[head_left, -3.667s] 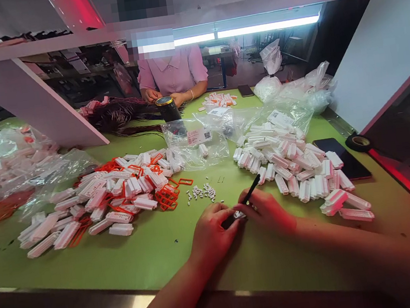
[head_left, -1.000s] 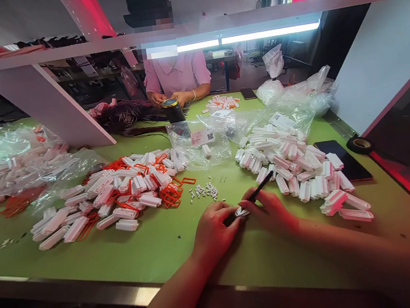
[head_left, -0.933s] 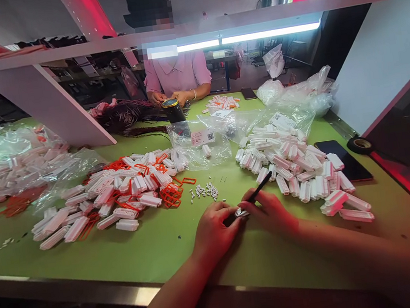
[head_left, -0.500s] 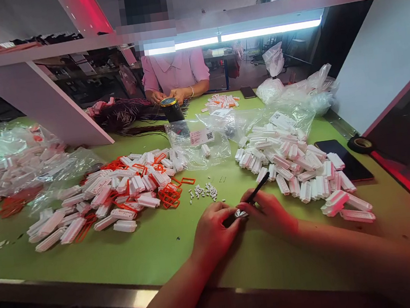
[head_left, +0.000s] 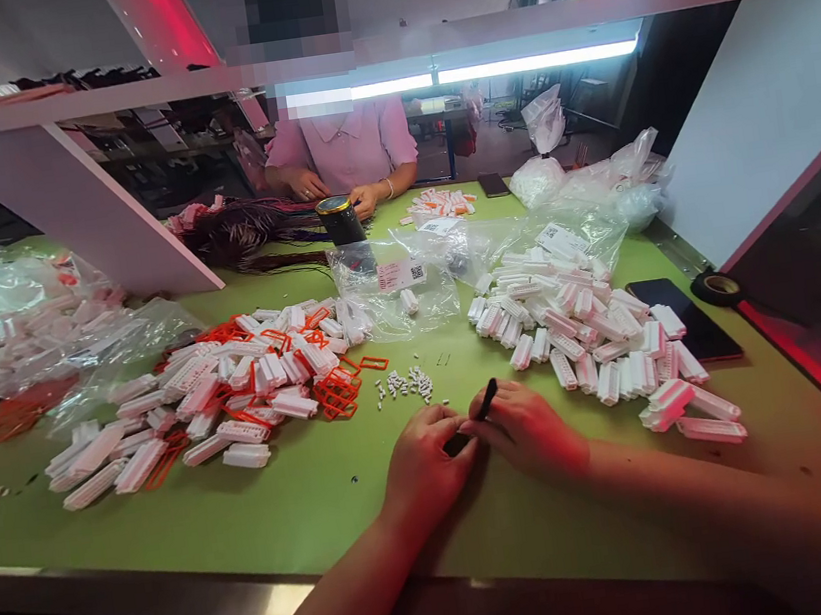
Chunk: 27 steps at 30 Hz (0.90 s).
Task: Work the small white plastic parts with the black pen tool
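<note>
My left hand (head_left: 427, 462) and my right hand (head_left: 528, 428) meet at the fingertips over the green table (head_left: 294, 514). A thin black tool (head_left: 486, 399) is gripped in my right hand, its end pointing up. The fingers of my left hand are pinched together; whatever they hold is hidden by the fingers. Just beyond my hands lies a little group of small white pegs (head_left: 410, 384). White connector housings (head_left: 601, 323) are heaped on the right, and more white housings (head_left: 268, 372) mixed with orange frames (head_left: 338, 390) are piled on the left.
Clear plastic bags (head_left: 416, 292) lie behind the piles. A black can (head_left: 343, 224) stands near a person (head_left: 351, 149) across the table, by dark wires (head_left: 249, 228). At the right are a dark phone (head_left: 692, 321) and a black tape roll (head_left: 716, 287).
The black tool in my right hand has swung more upright and shows less length. The white piece between my fingertips is now out of sight. Across the table, the person's hands have moved apart.
</note>
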Motion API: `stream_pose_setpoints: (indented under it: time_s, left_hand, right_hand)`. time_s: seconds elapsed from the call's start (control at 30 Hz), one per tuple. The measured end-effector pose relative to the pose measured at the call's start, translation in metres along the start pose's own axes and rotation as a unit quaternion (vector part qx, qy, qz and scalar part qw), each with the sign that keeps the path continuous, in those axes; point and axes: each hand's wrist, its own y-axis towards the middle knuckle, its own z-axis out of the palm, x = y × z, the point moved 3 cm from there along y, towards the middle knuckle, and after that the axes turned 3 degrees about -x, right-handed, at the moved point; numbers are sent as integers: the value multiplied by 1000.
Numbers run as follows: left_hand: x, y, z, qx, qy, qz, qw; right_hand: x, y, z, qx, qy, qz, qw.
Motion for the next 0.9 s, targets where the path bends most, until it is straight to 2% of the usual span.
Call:
stream_pose_setpoints:
  time_s: [0.17,0.23,0.3,0.4,0.53,0.6,0.73,0.83,0.9]
  left_hand:
    - [-2,-1,-1,0,0,-9,1000]
    - [-1,-1,0,-3,2,-8,1000]
    - [1,-1,1,-7,6,-3,1000]
    - [5,-1,2,-27,15,8,999]
    - [9,2,-3,-82,15,13,996]
    - [9,3,-5,-97,1,24,995]
    - [8,4,-6,-81,-33,34,996]
    - [10,5,-4,-92,-41,26,995]
    - [15,6,-5,-115,-28,30,993]
  right_hand:
    - [-18,2,-14,-99,146,115,978]
    - [-22,5,-21,-113,154,140,972]
    - [-21,8,-25,-72,109,141,981]
    - [-17,10,-28,39,-24,99,994]
    - [-18,10,-29,132,-151,77,977]
    - [-20,9,-28,158,-177,89,967]
    - [-18,9,-23,201,-196,90,956]
    - [-15,13,-28,191,-235,84,949]
    - [-17,18,-41,159,-293,103,937]
